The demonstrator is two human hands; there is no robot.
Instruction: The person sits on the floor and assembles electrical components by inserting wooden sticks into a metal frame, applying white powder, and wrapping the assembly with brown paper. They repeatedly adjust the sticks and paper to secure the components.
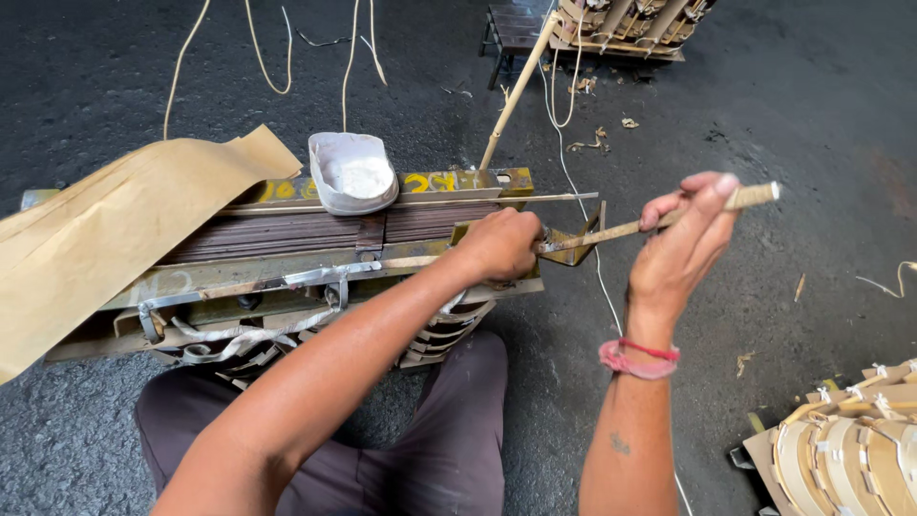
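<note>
Your left hand (497, 247) is clenched shut on the near end of a thin wooden stick (611, 230), right at the edge of the laminated steel core (287, 234); your right hand (683, 239) curls its fingers (712, 186) closed round the stick's far end, thumb on top; the stick runs straight between your fingers; beyond your left knuckles sits a white container of powder (351, 172); brown paper (105, 225) lies farther left.
</note>
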